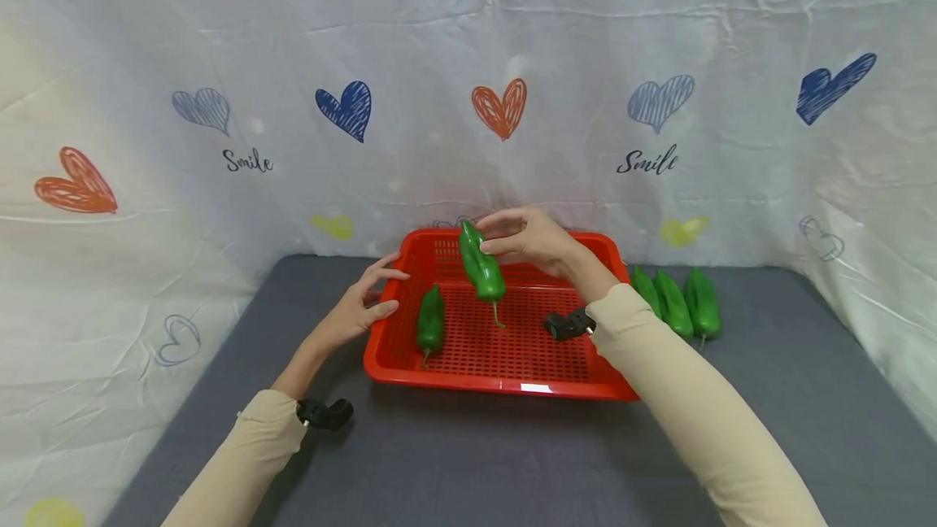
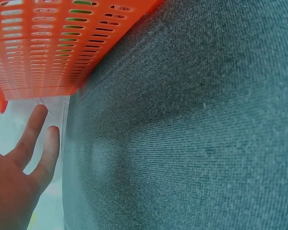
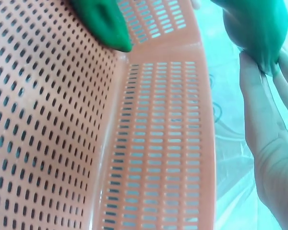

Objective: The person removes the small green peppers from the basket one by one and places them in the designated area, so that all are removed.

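My right hand pinches a green pepper by its tip end, high over a red slotted basket. The pepper's stem hangs down toward me. In the right wrist view the fingers close on its narrow end. Inside the basket, along the left wall, lies another green pepper. With fingers spread and nearly straight, my left hand is at the basket's left rim. The left wrist view shows two of its fingers extended beside the orange-red slotted wall.
On the grey table, just right of the basket, three green peppers lie side by side, the outermost pepper farthest right. A white cloth printed with hearts hangs behind the table.
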Action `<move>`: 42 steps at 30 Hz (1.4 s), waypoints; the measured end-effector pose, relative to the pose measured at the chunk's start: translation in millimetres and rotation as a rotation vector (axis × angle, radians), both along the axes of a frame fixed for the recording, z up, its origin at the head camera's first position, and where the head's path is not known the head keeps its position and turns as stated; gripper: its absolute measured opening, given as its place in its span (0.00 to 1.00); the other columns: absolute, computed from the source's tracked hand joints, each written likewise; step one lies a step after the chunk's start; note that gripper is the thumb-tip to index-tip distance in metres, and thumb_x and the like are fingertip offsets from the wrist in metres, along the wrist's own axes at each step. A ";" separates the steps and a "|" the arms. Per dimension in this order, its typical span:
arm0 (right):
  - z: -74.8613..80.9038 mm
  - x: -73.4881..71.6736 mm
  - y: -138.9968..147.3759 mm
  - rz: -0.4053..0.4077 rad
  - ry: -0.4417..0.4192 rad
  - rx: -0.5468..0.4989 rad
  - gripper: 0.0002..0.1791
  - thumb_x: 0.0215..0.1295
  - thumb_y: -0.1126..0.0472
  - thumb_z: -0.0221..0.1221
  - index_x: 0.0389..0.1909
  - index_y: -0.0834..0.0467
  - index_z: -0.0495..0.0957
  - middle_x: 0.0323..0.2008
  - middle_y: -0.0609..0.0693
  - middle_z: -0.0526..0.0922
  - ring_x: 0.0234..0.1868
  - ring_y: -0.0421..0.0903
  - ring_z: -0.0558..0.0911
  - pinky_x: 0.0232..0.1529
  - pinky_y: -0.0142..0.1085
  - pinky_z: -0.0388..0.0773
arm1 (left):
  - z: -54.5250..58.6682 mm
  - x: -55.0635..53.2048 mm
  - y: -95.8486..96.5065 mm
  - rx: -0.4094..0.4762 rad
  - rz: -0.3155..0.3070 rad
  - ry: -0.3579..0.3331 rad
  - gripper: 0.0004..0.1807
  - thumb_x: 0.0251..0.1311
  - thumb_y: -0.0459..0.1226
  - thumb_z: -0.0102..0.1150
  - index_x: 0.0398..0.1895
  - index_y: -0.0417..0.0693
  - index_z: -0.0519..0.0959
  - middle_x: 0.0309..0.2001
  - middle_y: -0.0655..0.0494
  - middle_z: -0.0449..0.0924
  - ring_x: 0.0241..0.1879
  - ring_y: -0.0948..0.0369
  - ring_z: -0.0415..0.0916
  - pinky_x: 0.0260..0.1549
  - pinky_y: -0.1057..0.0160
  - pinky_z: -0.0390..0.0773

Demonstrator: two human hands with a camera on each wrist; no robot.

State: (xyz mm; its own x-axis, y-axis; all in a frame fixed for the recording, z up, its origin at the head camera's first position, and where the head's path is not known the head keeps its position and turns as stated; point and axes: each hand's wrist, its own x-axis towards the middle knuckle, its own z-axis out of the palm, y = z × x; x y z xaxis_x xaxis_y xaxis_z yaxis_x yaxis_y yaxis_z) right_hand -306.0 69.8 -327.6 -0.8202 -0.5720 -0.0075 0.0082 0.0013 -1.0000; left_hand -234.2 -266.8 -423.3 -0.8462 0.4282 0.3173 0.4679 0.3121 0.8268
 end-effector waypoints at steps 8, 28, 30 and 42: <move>5.6 6.6 13.9 -0.013 0.015 -0.014 0.22 0.64 0.75 0.66 0.60 0.69 0.78 0.55 0.64 0.81 0.50 0.57 0.84 0.51 0.54 0.79 | -0.2 0.7 0.7 -0.007 0.005 -0.014 0.23 0.70 0.29 0.57 0.67 0.37 0.71 0.80 0.48 0.46 0.55 0.38 0.74 0.43 0.56 0.81; 13.6 25.1 64.7 -0.100 0.086 0.004 0.24 0.64 0.76 0.65 0.62 0.71 0.76 0.55 0.63 0.81 0.48 0.53 0.85 0.50 0.53 0.79 | 1.7 0.0 1.1 -0.014 0.001 -0.014 0.23 0.71 0.29 0.57 0.67 0.38 0.71 0.80 0.47 0.45 0.55 0.37 0.74 0.44 0.58 0.80; 12.8 25.7 69.9 -0.103 0.086 0.009 0.25 0.64 0.75 0.65 0.62 0.72 0.75 0.56 0.63 0.80 0.48 0.53 0.85 0.50 0.53 0.79 | 2.6 0.4 1.5 -0.016 0.001 -0.018 0.23 0.71 0.29 0.57 0.67 0.38 0.71 0.80 0.48 0.45 0.54 0.38 0.75 0.44 0.58 0.80; 6.7 31.1 99.9 -0.156 0.078 0.000 0.23 0.64 0.74 0.66 0.61 0.70 0.77 0.50 0.57 0.84 0.46 0.51 0.86 0.47 0.47 0.81 | 4.0 2.2 2.5 -0.030 0.012 -0.027 0.23 0.71 0.30 0.57 0.68 0.39 0.71 0.80 0.49 0.44 0.52 0.39 0.76 0.42 0.57 0.80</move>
State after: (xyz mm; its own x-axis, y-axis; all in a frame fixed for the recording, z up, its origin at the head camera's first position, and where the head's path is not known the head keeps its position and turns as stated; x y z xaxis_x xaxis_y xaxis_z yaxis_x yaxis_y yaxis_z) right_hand -274.9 169.7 -320.9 -0.8970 -0.4379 0.0598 -0.0693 0.0057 -0.9976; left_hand -231.9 -264.3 -419.2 -0.8594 0.4267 0.2818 0.4419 0.3425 0.8291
